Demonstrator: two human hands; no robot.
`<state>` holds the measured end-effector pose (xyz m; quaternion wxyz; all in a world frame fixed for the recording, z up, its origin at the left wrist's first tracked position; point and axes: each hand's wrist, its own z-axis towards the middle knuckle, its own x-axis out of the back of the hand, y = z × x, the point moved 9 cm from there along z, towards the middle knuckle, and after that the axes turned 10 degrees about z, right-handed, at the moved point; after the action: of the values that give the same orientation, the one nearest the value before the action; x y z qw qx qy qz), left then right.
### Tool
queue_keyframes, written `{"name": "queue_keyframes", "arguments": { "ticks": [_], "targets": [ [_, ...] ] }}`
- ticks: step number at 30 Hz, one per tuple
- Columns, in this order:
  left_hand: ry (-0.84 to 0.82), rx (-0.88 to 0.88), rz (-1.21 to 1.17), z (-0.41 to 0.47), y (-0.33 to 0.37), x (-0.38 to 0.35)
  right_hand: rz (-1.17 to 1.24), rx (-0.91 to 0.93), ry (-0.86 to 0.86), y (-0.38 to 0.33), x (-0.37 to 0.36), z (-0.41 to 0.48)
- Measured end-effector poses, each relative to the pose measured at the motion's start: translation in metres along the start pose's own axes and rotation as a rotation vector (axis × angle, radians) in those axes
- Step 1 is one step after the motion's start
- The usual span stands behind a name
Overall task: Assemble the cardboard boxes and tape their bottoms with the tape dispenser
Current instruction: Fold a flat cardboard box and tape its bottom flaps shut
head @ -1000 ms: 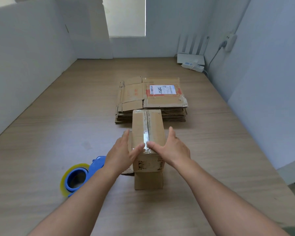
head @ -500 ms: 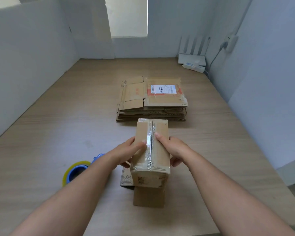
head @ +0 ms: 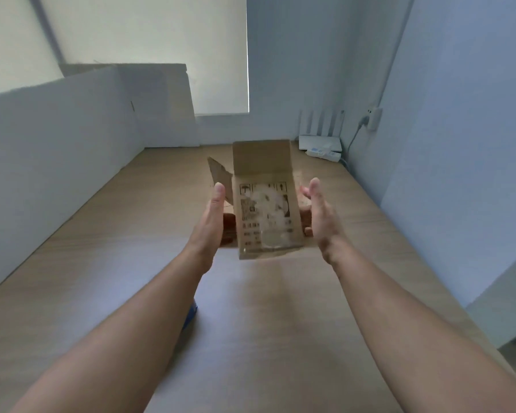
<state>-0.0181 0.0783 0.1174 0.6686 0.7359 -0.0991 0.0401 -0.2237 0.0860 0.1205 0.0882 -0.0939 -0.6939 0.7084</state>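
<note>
I hold a small assembled cardboard box up in the air over the wooden table, between both hands. Its printed side faces me and its loose flaps stand up at the top. My left hand holds the box's left side, thumb pointing up and fingertips curled against the cardboard. On the opposite side my right hand grips it the same way. Only a blue sliver of the tape dispenser shows below my left forearm. The stack of flat cardboard is out of sight behind the box.
White foam panels wall the table's left side and far end. A white router and a power strip sit at the far right corner, with a cable running up the right wall to a socket.
The box left the table and turned over, so the taped bottom no longer faces up and the flaps point upward. Both hands rose with it, and the view tilted up.
</note>
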Motion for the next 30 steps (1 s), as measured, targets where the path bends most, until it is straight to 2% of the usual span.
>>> {"name": "queue_keyframes", "arguments": {
  "ticks": [2,5,10,16,19,24,27,30],
  "targets": [
    [-0.030,0.060,0.051,-0.008,-0.013,-0.005,-0.055,-0.038,-0.052,0.017,-0.002,-0.009],
    [-0.096,0.162,0.126,-0.019,-0.041,-0.013,-0.078,-0.188,-0.125,0.053,-0.004,-0.033],
    [-0.119,0.274,0.251,-0.029,-0.087,-0.012,-0.179,-0.355,-0.086,0.099,0.010,-0.048],
    [-0.186,0.257,0.406,-0.027,-0.090,-0.016,-0.444,-0.329,-0.153,0.096,-0.006,-0.045],
    [-0.190,0.273,0.506,-0.022,-0.094,-0.012,-0.559,-0.299,-0.134,0.096,-0.013,-0.041],
    [-0.100,0.265,0.513,-0.017,-0.098,0.002,-0.539,-0.202,-0.004,0.084,-0.007,-0.029],
    [-0.039,0.273,0.465,-0.016,-0.099,0.012,-0.431,-0.151,0.122,0.076,0.003,-0.023],
    [-0.016,0.267,0.479,-0.011,-0.097,0.016,-0.369,-0.180,0.091,0.080,-0.007,-0.019]
  ]
}}
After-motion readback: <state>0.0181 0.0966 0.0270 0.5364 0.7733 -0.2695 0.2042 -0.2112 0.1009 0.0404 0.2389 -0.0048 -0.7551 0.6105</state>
